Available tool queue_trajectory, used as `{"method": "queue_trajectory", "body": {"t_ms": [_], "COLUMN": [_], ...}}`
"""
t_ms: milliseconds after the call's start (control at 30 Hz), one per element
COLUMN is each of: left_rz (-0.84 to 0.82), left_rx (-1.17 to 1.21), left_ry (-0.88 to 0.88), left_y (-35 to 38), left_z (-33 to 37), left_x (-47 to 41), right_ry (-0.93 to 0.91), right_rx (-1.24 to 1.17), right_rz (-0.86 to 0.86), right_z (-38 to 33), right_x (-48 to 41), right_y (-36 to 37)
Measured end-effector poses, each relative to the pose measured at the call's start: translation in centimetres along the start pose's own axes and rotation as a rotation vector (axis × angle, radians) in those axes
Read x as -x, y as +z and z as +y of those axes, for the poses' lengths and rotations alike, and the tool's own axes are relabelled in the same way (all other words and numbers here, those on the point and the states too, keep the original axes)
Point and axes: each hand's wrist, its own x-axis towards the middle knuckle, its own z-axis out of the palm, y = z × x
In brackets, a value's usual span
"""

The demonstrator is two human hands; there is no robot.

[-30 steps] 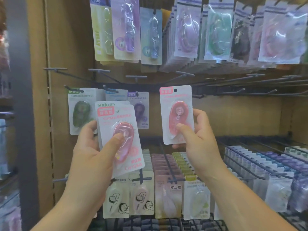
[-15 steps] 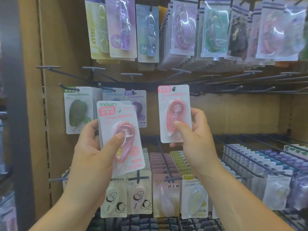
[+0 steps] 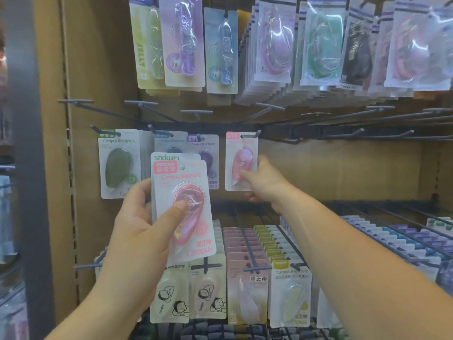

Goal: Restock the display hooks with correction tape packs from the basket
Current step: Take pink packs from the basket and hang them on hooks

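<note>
The right hand is pinching one pink pack onto the far hook, while the left hand, nearer, is gripping the spare packs awaiting hanging.

One pink correction tape pack is hanging upright on a display hook, with its hole going over the wire, and the right hand is pinching its lower right side. A small stack of pink packs is standing slightly tilted in the grip of the left hand, whose thumb is pressing the front blister.
</note>
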Motion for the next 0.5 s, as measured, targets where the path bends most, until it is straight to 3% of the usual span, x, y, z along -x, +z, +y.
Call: {"method": "queue_trajectory", "body": {"t_ms": [233,333,400,500], "left_rz": [-0.01,-0.033,-0.05,-0.069], "left_rx": [0.009,0.017,0.03,0.041], "left_ry": [-0.014,-0.01,-0.01,-0.001], "left_y": [0.3,0.5,0.9,1.7], "left_z": [0.3,0.4,0.5,0.4], "left_x": [0.0,0.1,0.2,0.2], "right_ry": [-0.028,-0.106,-0.19,-0.301], "right_rx": [0.17,0.013,-0.176,-0.269], "right_rz": [0.064,0.132,0.029,-0.221], "right_z": [-0.4,-0.9,-1.1,-1.3], "right_x": [0.6,4.5,7.8,11.9], "right_y": [-0.8,-1.5,-1.4,-1.1]}}
